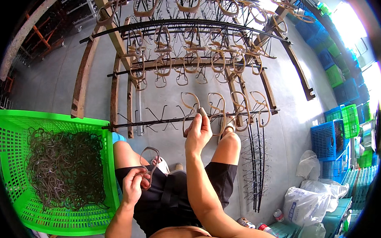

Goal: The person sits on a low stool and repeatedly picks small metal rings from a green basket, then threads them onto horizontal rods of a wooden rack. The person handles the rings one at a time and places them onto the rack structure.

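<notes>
My left hand pinches a dark grey-brown eyeglass frame, held upright above my lap. Farther out, my right hand reaches to a black rod fitted with thin wire prongs. Its thumb and fingers close at a tan eyeglass frame hanging there; fingertip covers show on that hand. More tan eyeglass frames hang along the rod to the right, while bare prongs stick out on its left part. The exact grip of my right fingertips is partly hidden.
A green basket full of tangled dark eyeglass frames stands at my left. Ahead rises a wooden rack with several rows of hung frames. Spare pronged rods lie on the floor at right, near white plastic bags and blue crates.
</notes>
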{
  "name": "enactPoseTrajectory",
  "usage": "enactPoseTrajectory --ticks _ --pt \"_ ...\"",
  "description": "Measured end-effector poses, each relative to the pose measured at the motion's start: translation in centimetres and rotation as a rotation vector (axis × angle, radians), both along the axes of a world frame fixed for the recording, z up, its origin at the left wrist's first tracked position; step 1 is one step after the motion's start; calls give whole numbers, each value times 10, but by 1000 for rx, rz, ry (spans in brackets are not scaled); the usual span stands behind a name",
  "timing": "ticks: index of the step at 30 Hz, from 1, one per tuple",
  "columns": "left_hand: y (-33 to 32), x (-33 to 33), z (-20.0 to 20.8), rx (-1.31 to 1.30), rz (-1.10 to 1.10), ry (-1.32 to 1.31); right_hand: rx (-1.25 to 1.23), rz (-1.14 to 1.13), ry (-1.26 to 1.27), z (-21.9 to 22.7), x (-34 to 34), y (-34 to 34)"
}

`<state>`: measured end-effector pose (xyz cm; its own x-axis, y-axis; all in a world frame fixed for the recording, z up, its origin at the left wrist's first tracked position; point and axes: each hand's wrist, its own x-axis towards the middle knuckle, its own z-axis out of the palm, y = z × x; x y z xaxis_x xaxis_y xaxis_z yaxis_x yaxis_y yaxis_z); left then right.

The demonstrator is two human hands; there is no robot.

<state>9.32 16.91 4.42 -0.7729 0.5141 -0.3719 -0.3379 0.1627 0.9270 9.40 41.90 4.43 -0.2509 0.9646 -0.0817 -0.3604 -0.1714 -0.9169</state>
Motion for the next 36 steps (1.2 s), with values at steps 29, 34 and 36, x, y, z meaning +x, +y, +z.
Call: enactPoseTrajectory --ticks 29,34,36 --pt "0 -25 28 172 -121 37 764 130 -778 15 29 -6" --pt "14 -24 30 140 57 492 810 450 -603 54 68 -84" --pt "29 -14 30 149 169 662 96 724 -94 41 64 -117"
